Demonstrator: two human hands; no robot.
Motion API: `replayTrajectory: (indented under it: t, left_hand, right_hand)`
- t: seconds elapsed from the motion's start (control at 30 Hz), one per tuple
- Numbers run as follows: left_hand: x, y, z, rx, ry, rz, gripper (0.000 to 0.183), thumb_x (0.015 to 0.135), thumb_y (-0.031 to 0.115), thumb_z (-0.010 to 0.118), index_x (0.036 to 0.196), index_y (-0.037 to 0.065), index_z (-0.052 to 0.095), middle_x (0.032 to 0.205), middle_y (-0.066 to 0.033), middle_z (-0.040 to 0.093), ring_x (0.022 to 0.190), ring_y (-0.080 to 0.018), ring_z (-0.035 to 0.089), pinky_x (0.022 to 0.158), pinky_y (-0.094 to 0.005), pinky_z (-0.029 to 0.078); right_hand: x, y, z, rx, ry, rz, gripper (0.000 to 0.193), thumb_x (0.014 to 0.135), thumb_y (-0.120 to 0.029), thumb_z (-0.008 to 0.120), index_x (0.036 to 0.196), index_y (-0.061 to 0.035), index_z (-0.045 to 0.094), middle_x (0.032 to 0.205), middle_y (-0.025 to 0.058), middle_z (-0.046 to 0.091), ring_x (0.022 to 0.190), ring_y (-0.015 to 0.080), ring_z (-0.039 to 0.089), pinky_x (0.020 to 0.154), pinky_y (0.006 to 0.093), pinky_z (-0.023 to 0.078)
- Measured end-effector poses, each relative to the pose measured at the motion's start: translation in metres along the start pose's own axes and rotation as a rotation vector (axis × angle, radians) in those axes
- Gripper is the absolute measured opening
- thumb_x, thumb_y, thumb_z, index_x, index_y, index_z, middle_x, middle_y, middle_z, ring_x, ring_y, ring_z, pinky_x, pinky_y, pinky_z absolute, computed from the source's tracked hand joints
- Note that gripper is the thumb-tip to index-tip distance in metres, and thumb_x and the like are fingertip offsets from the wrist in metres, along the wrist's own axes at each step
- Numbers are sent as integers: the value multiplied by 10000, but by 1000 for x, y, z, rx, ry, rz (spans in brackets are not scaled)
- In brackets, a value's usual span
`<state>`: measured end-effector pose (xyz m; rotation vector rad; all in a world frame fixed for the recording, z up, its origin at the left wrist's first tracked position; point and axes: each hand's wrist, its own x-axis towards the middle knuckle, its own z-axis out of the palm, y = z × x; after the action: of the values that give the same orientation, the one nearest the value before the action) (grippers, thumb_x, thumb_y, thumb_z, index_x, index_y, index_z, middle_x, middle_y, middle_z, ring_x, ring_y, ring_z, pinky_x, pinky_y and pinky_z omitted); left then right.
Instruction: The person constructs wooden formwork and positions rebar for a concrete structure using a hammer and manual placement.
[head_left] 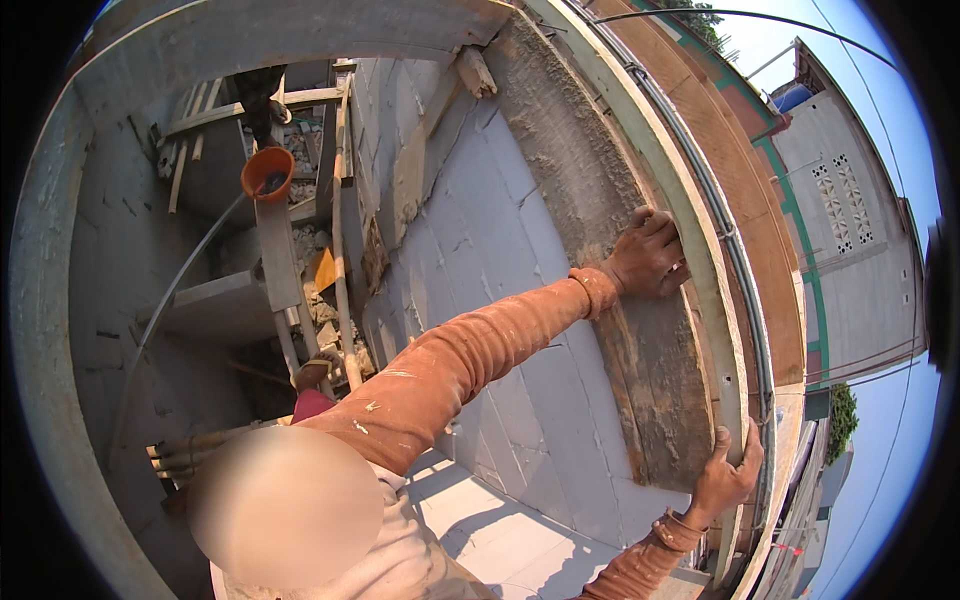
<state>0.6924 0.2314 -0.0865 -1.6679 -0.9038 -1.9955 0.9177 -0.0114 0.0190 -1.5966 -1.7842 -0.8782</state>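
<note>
A rough, mortar-stained wooden plank lies along the top of a grey block wall. My left hand is closed over the plank's outer edge with its fingers curled; part of their grip is hidden. Beside the plank runs a long pale wooden batten. Lower down, my right hand straddles this batten, thumb on one side and fingers on the other. Both my arms wear orange-brown sleeves flecked with dried mortar.
Grey pipes or cables run outside the batten. An orange bucket sits on a narrow board near another person's foot. Bamboo poles and rubble lie below. A neighbouring building stands at the right.
</note>
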Motion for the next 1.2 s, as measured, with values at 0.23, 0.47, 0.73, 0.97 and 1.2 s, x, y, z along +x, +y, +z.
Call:
replayTrajectory:
  t: [0.23,0.47,0.73,0.97,1.2]
  left_hand:
    - [-4,-5,10,-85,296,-130,398,772,324,640,1056,143,427,1064,-113,455,1058,-308,428,913,-468,279]
    - [1,-4,-2,-53,261,-110,399,813,394,532,1152,184,526,1149,-99,477,1189,-300,396,990,-481,248]
    - [15,-2,-1,48,47,-107,273,896,392,500,1052,278,694,1262,34,561,1306,-225,335,1075,-471,151]
    - [23,10,-11,28,80,-57,283,921,324,487,1004,126,672,1162,-88,590,1179,-298,458,1032,-443,246]
    - [23,8,-6,40,83,-17,322,951,341,444,1011,116,667,1151,-100,583,1188,-309,452,1040,-455,246]
  right_hand:
    - [3,2,7,18,-37,58,428,826,-336,769,1144,-62,686,1025,100,685,936,287,653,815,387,505]
    - [3,2,22,-6,-68,65,439,789,-294,803,1151,-74,688,1011,87,685,945,274,647,821,390,504]
    - [-14,9,33,11,117,22,428,730,-210,853,1107,-90,690,1128,80,672,1058,260,629,921,377,489]
    - [-93,30,22,249,488,555,309,888,-176,718,1127,-19,601,1086,96,621,999,187,592,861,323,490]
    - [-153,51,52,706,463,1032,409,946,-289,652,1165,28,514,1084,89,530,982,148,521,912,309,439]
